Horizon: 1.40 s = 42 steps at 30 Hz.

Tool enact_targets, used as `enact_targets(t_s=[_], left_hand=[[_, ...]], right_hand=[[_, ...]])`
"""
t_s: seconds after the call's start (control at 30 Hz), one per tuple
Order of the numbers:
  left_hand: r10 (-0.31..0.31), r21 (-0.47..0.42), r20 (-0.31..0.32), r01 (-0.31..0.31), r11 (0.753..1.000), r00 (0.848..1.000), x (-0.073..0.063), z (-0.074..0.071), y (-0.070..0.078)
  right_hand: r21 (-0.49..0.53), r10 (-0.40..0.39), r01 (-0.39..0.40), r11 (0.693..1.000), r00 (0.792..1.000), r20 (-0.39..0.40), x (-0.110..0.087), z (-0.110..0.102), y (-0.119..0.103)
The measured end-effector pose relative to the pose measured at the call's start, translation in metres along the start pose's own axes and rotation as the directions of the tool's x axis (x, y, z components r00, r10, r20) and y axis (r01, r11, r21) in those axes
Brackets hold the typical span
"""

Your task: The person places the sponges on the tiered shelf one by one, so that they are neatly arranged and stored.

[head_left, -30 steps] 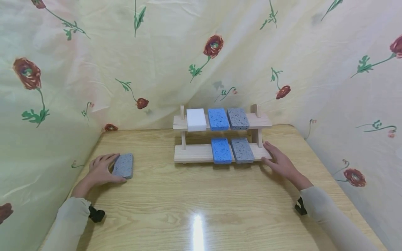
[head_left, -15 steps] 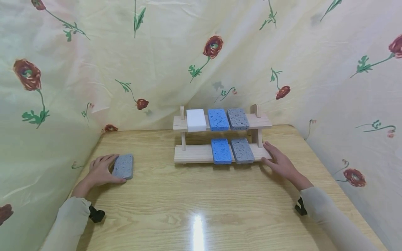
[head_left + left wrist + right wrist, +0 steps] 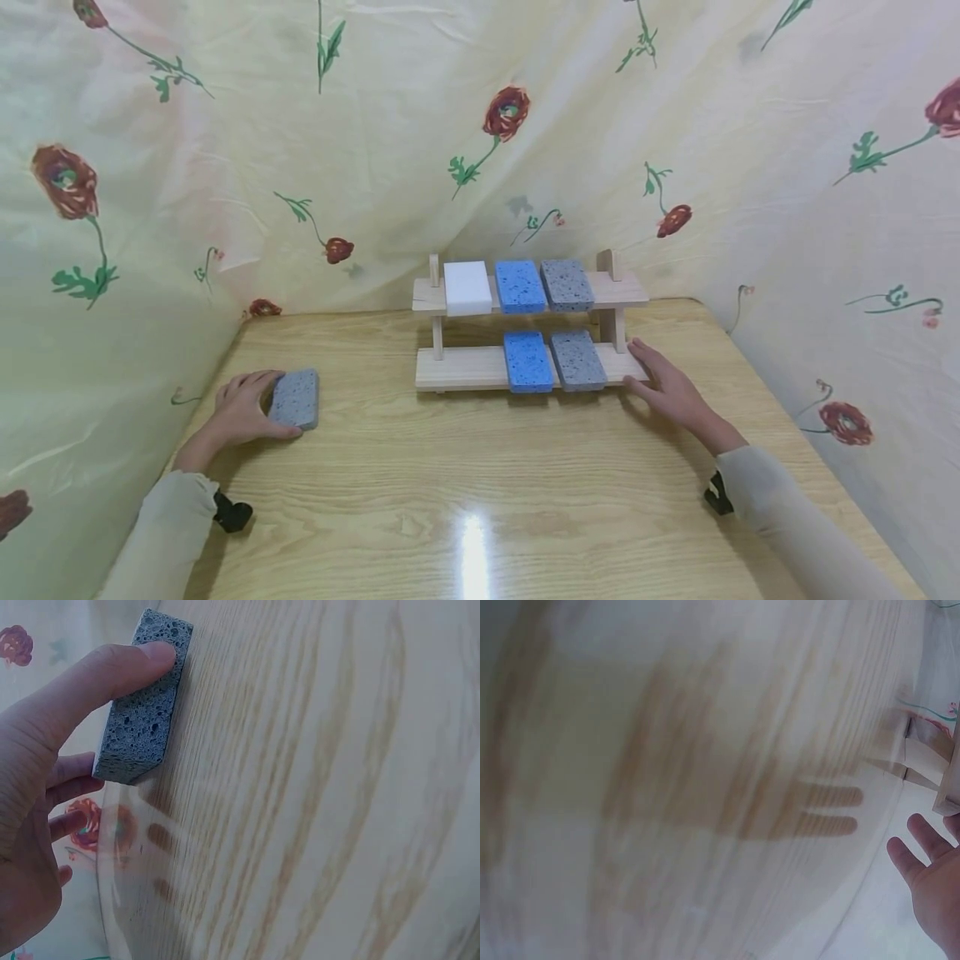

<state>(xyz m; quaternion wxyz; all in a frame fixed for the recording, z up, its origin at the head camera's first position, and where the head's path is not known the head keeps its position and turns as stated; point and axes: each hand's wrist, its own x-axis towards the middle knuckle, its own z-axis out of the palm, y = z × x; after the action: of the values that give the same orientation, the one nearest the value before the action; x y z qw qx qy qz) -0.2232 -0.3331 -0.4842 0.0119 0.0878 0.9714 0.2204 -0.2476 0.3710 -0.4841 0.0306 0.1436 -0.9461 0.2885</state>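
My left hand (image 3: 243,408) pinches a grey speckled sponge (image 3: 296,398) at the left of the table, thumb on its near edge and fingers at the far edge. In the left wrist view the thumb presses the side of this pitted sponge (image 3: 142,724), close over the wood. My right hand (image 3: 670,390) holds the right end of the lower board of a two-tier wooden shelf (image 3: 465,367), thumb at the front edge. The right wrist view shows straight outer fingers (image 3: 928,838) beside the shelf's end (image 3: 951,780); the thumb is out of sight there.
The upper tier bears a white sponge (image 3: 468,288), a blue sponge (image 3: 520,286) and a grey sponge (image 3: 567,284). Below sit another blue sponge (image 3: 528,361) and grey sponge (image 3: 578,360). A flowered cloth (image 3: 405,167) walls the wooden table (image 3: 390,500) at back and sides.
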Motion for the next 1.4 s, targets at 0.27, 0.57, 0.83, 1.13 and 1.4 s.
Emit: enact_targets(t_s=[0.27,0.57,0.83,1.13,1.4], left_hand=[[0.008,0.013,-0.021,-0.007,1.000,1.000,0.003,0.004,-0.001],[0.019,0.018,-0.038,-0.018,1.000,0.999,0.005,0.007,-0.003],[0.017,0.009,-0.045,-0.017,1.000,0.999,0.006,0.008,-0.001],[0.028,0.018,-0.060,-0.027,0.999,0.998,0.011,0.007,0.010],[0.070,0.034,-0.047,-0.068,0.997,0.996,0.016,0.004,0.028]], right_hand=[[-0.002,-0.012,0.012,1.000,1.000,-0.013,0.001,0.003,0.003],[-0.004,-0.018,0.018,1.000,1.000,-0.018,0.002,0.003,0.005],[-0.003,-0.024,0.024,1.000,0.999,-0.026,0.001,0.003,0.003],[-0.009,-0.014,0.014,1.000,1.000,-0.014,0.002,0.003,0.004],[-0.017,-0.023,0.023,1.000,0.999,-0.025,0.002,0.002,0.004]])
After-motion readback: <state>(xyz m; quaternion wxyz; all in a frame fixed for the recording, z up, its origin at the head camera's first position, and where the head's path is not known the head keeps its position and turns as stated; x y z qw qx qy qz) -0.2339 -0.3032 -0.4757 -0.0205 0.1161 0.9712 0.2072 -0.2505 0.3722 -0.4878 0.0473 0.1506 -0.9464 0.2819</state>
